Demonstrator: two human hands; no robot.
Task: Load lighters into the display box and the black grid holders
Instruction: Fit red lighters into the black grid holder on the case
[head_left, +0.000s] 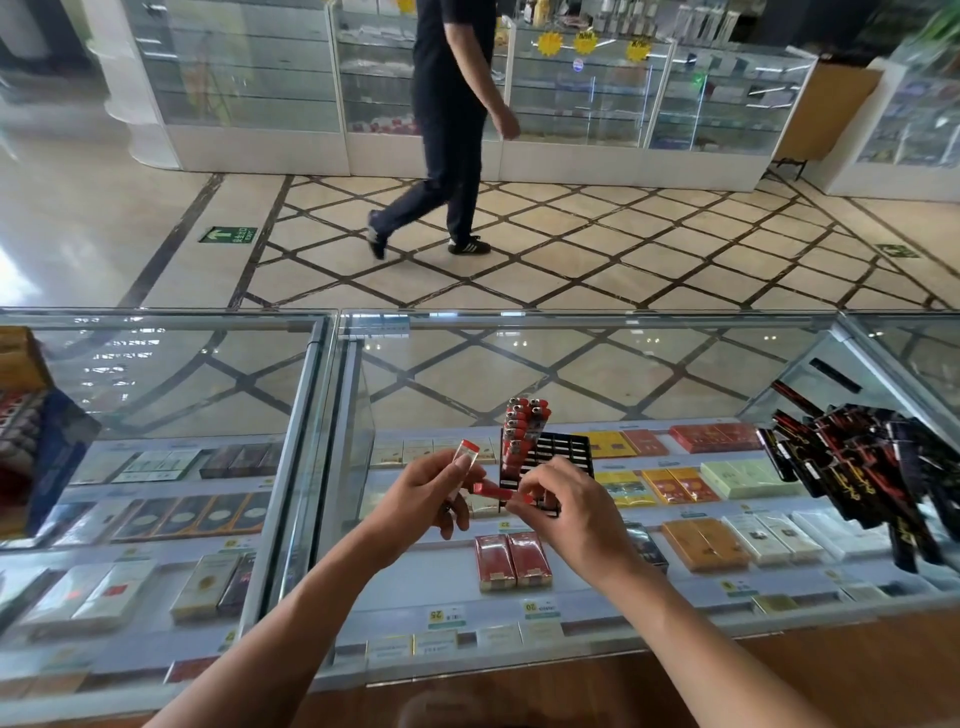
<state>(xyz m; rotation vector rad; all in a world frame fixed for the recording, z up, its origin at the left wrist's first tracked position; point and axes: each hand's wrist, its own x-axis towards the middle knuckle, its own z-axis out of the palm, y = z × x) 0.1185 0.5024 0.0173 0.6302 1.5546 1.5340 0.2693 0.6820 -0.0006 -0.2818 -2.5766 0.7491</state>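
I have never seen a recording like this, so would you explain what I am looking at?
There is no machine here. A person wears a camera on the head, so the one picture looks forward and down at their own two hands above a glass shop counter.

The left hand holds a pale lighter with a red end, tilted upward. The right hand pinches a red lighter that lies sideways.

Just beyond the hands, a black grid holder stands on the glass. Red lighters stand upright in its left side, and the other slots look empty. A heap of dark packs lies at the right and a blue box sits at the left. Someone walks past behind.
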